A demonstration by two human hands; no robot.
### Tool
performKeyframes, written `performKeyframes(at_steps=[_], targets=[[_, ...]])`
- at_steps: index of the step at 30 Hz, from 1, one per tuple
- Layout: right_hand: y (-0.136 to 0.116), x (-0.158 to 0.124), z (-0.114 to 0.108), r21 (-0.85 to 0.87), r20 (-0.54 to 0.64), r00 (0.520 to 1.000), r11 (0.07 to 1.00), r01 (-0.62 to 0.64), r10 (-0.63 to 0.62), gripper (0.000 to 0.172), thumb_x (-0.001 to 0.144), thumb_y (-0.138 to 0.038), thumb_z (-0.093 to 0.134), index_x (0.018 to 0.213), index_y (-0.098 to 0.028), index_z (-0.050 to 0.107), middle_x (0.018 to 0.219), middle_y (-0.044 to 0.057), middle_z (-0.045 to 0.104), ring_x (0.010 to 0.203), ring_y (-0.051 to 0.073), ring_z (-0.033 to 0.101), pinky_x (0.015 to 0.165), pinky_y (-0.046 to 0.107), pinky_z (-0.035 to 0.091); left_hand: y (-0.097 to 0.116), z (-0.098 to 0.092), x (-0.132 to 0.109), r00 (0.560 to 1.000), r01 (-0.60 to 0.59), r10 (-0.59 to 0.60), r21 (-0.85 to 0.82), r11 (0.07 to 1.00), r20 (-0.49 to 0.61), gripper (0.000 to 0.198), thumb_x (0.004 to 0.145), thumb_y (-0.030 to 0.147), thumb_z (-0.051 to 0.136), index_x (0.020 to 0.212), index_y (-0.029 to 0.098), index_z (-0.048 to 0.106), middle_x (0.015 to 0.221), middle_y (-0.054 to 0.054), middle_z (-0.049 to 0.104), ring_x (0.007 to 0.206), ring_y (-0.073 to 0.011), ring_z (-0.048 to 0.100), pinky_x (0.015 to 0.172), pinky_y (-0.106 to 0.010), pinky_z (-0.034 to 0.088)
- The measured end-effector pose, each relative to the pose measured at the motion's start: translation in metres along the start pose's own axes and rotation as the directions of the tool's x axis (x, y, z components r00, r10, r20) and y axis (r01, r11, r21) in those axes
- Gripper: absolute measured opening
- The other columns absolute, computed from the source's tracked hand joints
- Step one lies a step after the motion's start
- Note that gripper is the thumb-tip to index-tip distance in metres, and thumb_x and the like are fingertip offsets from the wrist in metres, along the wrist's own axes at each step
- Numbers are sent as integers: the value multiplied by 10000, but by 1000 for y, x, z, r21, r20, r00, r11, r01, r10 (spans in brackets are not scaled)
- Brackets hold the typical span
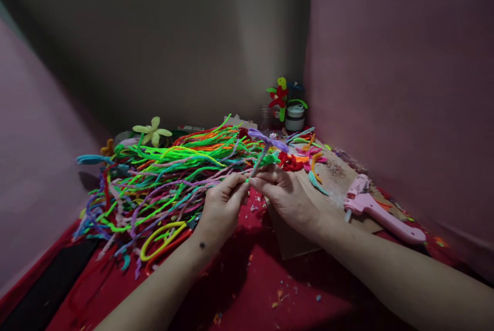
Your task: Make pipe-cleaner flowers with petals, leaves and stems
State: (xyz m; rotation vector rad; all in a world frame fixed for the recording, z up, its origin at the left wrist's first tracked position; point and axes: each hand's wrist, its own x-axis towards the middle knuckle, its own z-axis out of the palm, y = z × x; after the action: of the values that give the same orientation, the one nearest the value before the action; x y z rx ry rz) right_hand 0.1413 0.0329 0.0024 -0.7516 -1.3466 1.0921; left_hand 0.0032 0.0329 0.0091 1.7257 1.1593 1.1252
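Between my two hands stands a purple pipe-cleaner flower, its petals up and its greyish stem slanting down to my fingertips. My left hand pinches the bottom of the stem, where a bit of bright green shows. Close against it, my right hand also has thumb and fingers closed on the stem. Behind my hands, green pipe-cleaner pieces lie just under the flower. A big heap of coloured pipe cleaners spreads to the left of my left hand.
Yellow-and-red-handled scissors lie beside my left wrist. A pink glue gun rests on cardboard at the right. A yellow flower tops the heap. At the back are a red flower and a white-lidded jar. Scraps litter the red cloth.
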Motion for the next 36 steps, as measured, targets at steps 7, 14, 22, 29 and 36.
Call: performKeyframes(at_steps=[7,14,22,29,36], targets=[[-8,-1,1,41,-18,994,993,-108,109,92,718,-229,643,707,-222,734,783,11,680,783,160,592,775,319,460,0,-5,4,941,317,-206,-496,808,267,163,763,299,619,727,155,554,475,77,403,373,-16,218,373,-151,174],[1,1,0,135,-6,998,989,-62,64,56,689,-245,672,714,-233,720,834,4,660,840,150,572,824,318,440,3,-8,5,911,390,-202,-596,702,359,135,800,243,581,715,155,524,458,82,375,356,-7,185,354,-120,191],[2,3,-1,192,42,995,977,-92,86,57,705,-228,633,658,-196,637,691,-7,612,684,145,548,734,312,438,1,-9,6,853,470,-200,-540,698,483,152,811,323,554,782,179,518,486,99,310,374,-27,110,343,-135,185],[10,0,2,270,-63,989,957,-110,132,150,652,-335,673,710,-202,633,739,27,612,689,165,534,703,320,443,-5,1,-2,987,-159,154,228,961,37,132,785,257,541,681,181,572,578,21,493,527,-100,423,529,-220,318],[1,-1,3,173,-54,976,965,-197,209,210,620,-372,693,626,-167,647,633,2,576,647,145,503,643,285,409,-10,2,-1,998,-69,68,175,982,11,202,817,273,491,650,193,574,486,46,443,425,-86,378,453,-208,298]])
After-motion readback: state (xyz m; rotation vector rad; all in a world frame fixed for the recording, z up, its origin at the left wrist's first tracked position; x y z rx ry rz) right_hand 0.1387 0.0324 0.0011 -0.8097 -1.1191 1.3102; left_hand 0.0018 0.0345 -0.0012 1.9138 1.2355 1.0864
